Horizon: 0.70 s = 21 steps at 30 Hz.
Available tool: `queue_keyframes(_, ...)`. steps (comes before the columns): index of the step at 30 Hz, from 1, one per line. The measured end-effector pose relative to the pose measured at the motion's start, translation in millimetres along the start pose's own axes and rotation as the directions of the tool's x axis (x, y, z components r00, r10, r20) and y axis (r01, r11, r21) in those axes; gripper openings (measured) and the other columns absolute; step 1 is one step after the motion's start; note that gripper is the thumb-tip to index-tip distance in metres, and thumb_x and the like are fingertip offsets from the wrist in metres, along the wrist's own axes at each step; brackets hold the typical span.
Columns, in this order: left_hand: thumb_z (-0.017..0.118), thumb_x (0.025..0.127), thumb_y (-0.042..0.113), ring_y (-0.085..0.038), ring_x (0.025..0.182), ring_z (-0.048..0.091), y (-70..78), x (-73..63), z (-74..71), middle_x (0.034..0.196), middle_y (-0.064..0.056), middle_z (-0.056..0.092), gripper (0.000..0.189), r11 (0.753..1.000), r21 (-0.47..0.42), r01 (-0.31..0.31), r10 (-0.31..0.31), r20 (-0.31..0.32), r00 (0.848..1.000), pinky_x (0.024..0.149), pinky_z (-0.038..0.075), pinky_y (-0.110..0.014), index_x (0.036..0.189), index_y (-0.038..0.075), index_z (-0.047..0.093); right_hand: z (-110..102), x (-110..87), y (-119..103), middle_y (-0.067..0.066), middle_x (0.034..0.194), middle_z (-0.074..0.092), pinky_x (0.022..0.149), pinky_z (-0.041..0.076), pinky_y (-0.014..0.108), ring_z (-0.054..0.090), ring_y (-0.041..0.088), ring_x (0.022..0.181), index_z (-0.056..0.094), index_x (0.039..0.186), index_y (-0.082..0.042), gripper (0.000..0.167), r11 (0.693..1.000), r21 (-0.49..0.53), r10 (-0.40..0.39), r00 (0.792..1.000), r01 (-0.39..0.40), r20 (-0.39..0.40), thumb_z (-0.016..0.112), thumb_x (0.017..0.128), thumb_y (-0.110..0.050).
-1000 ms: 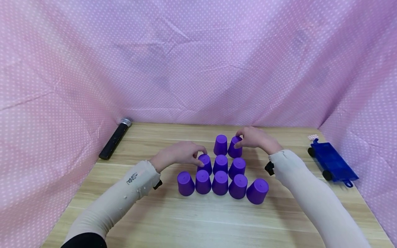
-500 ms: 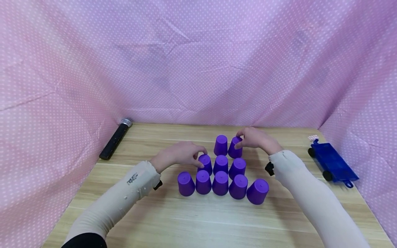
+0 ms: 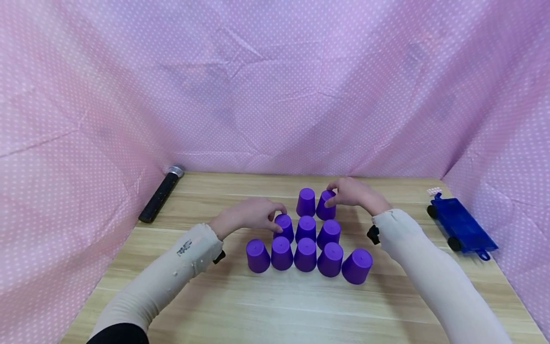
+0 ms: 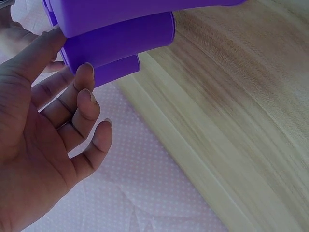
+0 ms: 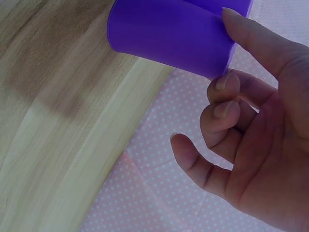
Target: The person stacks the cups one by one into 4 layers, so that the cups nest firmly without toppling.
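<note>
Upside-down purple cups stand in three rows in the head view. My left hand [image 3: 253,213] pinches the left cup [image 3: 286,235] of the middle row near its top, between thumb and index finger. At the right cup [image 3: 324,209] of the back row, my right hand [image 3: 354,195] grips the top end with thumb and fingers. In the left wrist view the thumb lies against a purple cup [image 4: 111,14], the other fingers loosely bent. The right wrist view shows thumb and index finger at the closed end of a cup [image 5: 166,36]. Part of each held cup is hidden by fingers.
A front row of several cups [image 3: 305,255] stands nearer the person. A black microphone [image 3: 160,196] lies at the table's back left. At the right are a blue toy cart [image 3: 461,224] and a small pale item [image 3: 434,190]. Pink dotted cloth [image 3: 275,95] surrounds the wooden table [image 3: 275,310].
</note>
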State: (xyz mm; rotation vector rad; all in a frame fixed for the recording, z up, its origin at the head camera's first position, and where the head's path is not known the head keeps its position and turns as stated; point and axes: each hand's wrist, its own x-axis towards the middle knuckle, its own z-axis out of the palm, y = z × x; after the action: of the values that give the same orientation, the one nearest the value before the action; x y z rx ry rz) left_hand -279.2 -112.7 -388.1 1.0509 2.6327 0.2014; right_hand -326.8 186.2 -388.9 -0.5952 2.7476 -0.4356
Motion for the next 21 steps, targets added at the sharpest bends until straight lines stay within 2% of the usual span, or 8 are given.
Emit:
queue_keyframes(10, 0.074, 0.087, 0.048, -0.009, 0.066, 0.053, -4.2, 0.3, -7.9, 0.076, 0.006, 0.061, 0.047, 1.0, 0.011, -0.006, 0.007, -0.034, 0.999, 0.06, 0.043, -0.027, 0.124, 0.022, 0.064, 0, -1.6, 1, 0.014, 0.124, 0.07, 0.097, 0.05, 0.053, 0.065, 0.033, 0.112, 0.065, 0.13, -0.005, 0.058, 1.0, 0.002, -0.003, 1.0, 0.003, 0.001, 0.077, 0.085, -0.039)
queue_keyframes(18, 0.075, 0.086, 0.048, -0.01, 0.068, 0.054, -4.8, 0.4, -17.6, 0.078, 0.005, 0.061, 0.047, 0.999, 0.033, -0.007, 0.009, -0.059, 0.998, 0.06, 0.043, -0.027, 0.123, 0.02, 0.065, 0, -1.3, 0, 0.015, 0.124, 0.07, 0.097, 0.05, 0.052, 0.066, 0.033, 0.111, 0.065, 0.13, -0.003, 0.059, 1.0, -0.016, -0.024, 1.0, 0.024, 0.001, 0.077, 0.085, -0.039)
queue_keyframes(21, 0.075, 0.086, 0.047, -0.01, 0.068, 0.055, -5.0, 2.3, -20.3, 0.079, 0.005, 0.062, 0.048, 0.999, 0.035, -0.001, 0.003, -0.057, 0.998, 0.06, 0.043, -0.027, 0.123, 0.019, 0.065, -1, -2.7, 0, 0.018, 0.131, 0.066, 0.101, 0.048, 0.054, 0.063, 0.037, 0.119, 0.061, 0.135, -0.002, 0.065, 1.0, -0.019, -0.009, 1.0, 0.009, 0.0, 0.076, 0.085, -0.042)
